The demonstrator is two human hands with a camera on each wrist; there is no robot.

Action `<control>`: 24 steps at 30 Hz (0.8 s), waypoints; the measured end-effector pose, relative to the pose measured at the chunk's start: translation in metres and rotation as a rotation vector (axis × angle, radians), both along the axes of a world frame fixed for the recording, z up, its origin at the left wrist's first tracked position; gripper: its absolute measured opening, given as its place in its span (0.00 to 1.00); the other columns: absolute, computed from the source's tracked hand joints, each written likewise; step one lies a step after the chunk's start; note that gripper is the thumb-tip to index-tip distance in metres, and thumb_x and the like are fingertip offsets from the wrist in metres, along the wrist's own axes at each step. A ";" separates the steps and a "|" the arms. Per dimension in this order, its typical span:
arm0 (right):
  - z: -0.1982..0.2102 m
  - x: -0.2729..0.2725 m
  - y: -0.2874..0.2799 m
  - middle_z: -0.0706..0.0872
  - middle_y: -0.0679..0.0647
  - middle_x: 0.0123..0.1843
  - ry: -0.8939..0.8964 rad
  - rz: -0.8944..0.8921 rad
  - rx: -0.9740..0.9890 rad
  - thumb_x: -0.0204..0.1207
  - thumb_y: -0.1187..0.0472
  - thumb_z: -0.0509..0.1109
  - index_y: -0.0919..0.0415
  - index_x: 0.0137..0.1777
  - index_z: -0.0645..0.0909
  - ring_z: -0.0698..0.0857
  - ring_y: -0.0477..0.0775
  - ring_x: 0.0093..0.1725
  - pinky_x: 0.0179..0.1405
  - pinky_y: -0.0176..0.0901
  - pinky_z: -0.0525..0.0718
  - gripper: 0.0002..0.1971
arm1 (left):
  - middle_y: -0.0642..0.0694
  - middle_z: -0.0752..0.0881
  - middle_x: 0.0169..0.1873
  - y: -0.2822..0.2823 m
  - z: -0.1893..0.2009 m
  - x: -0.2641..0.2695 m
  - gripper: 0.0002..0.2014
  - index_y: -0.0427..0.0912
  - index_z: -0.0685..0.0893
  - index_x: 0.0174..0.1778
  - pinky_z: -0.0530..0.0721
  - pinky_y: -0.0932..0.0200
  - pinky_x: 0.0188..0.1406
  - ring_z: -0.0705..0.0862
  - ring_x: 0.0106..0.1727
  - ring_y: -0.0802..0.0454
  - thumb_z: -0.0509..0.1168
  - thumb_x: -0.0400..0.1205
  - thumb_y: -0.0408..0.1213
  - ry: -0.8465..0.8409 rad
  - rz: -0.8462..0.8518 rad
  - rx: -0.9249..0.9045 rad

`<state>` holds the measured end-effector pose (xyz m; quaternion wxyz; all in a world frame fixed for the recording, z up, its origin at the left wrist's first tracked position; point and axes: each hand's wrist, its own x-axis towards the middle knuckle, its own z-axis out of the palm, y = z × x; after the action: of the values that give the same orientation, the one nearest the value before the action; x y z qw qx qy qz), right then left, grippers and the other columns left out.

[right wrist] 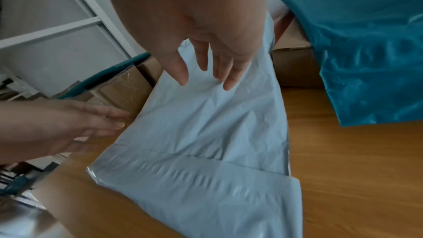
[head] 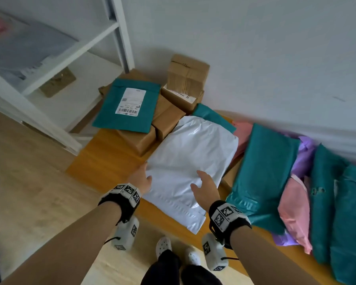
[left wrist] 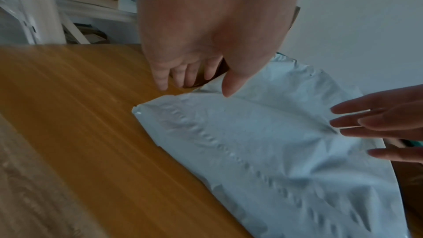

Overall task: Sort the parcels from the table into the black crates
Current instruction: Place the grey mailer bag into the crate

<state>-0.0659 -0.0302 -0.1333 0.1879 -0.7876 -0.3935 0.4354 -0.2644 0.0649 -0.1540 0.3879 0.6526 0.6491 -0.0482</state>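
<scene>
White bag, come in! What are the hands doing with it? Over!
Left hand open at the white bag's left edge. Right hand open over it, no grip yet. Bag flat on table, leaning on brown boxes. No crates in view.

I face a plain white wall (head: 255,48). White shelving (head: 56,58) stands to my left, and pale wood floor (head: 25,182) runs below it in soft, even light.

Big white soft parcel (head: 190,159) lying flat on the wooden table (head: 109,159), teal bag with a white label (head: 126,108) on brown boxes (head: 140,138), more teal, pink and purple bags piled at the right
</scene>
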 end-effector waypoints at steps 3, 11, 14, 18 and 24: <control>-0.004 -0.001 0.007 0.62 0.52 0.82 -0.037 0.077 0.033 0.83 0.62 0.62 0.57 0.81 0.61 0.65 0.52 0.80 0.75 0.37 0.64 0.27 | 0.44 0.70 0.76 0.014 -0.005 0.006 0.28 0.45 0.58 0.82 0.74 0.48 0.71 0.73 0.73 0.41 0.58 0.86 0.38 -0.041 0.000 -0.011; -0.010 -0.001 0.015 0.60 0.50 0.83 -0.016 0.119 -0.001 0.83 0.62 0.62 0.56 0.82 0.58 0.65 0.52 0.80 0.76 0.39 0.65 0.29 | 0.37 0.75 0.72 0.045 -0.011 0.017 0.27 0.38 0.66 0.78 0.74 0.47 0.68 0.75 0.70 0.36 0.62 0.84 0.41 -0.056 0.104 -0.072; -0.008 0.001 0.017 0.61 0.50 0.83 -0.031 0.136 -0.017 0.83 0.62 0.62 0.57 0.83 0.57 0.66 0.52 0.79 0.75 0.37 0.64 0.30 | 0.34 0.83 0.60 0.049 -0.009 0.016 0.18 0.34 0.79 0.64 0.77 0.50 0.54 0.82 0.56 0.37 0.63 0.83 0.42 -0.056 0.113 -0.078; -0.006 0.002 0.021 0.60 0.52 0.83 -0.049 0.178 -0.048 0.83 0.61 0.63 0.58 0.83 0.56 0.64 0.53 0.80 0.76 0.41 0.63 0.30 | 0.31 0.85 0.40 0.047 -0.001 0.015 0.10 0.34 0.81 0.39 0.74 0.53 0.39 0.84 0.41 0.38 0.65 0.80 0.38 -0.100 0.126 -0.032; 0.007 0.003 0.026 0.58 0.53 0.84 -0.056 0.219 -0.070 0.84 0.58 0.62 0.59 0.83 0.54 0.64 0.54 0.80 0.77 0.43 0.63 0.31 | 0.41 0.85 0.38 0.035 0.039 0.011 0.05 0.36 0.84 0.42 0.77 0.59 0.38 0.82 0.41 0.45 0.68 0.79 0.35 -0.270 0.137 -0.013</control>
<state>-0.0633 -0.0039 -0.1262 0.1006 -0.7577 -0.4670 0.4447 -0.2538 0.1000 -0.1154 0.4781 0.6050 0.6337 0.0624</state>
